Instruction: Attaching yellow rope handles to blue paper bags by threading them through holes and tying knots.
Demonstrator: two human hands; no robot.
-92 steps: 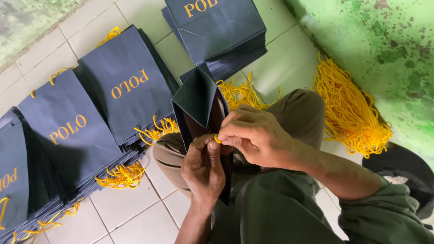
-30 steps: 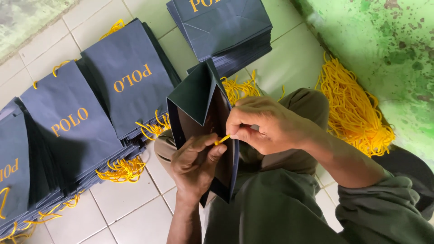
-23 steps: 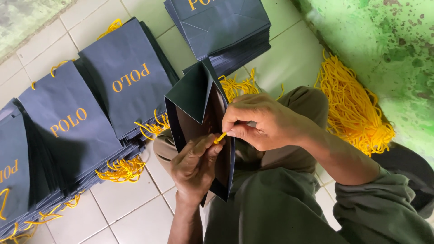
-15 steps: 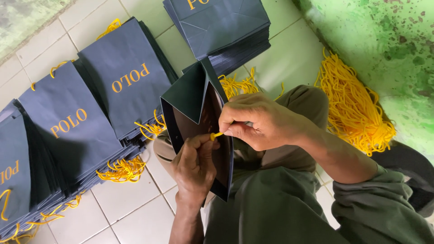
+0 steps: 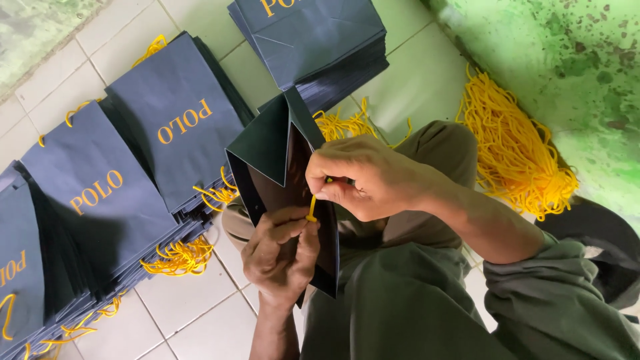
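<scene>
Right hand [image 5: 363,177] pinched a short yellow cord end [image 5: 311,208] between thumb and forefinger, fingers narrow and closed on it. Left hand [image 5: 277,257] sat just below, fingers curled shut around the lower rim of a dark navy paper gift bag [image 5: 273,150], thumb tip touching the cord's bottom end. The bag stood half-open and upright on the person's lap, its mouth edge right at both sets of fingertips, its folded base pointing away from them.

Beyond the fingers, toward the top, lay flat stacks of dark navy paper bags with gold lettering [image 5: 177,127], yellow cord handles sticking out at their edges. To the right of the right wrist, well apart, a loose heap of yellow cords [image 5: 513,153] lay against the green mottled wall [image 5: 573,60]. Pale tiled floor [image 5: 193,313] sat under everything.

Risk, judged: the cord end was short and barely gripped, so it could slip back through the bag wall if the pinch loosened. A hard tug could tear the paper. Whether a knot was formed, cannot tell; fingers hid it.
</scene>
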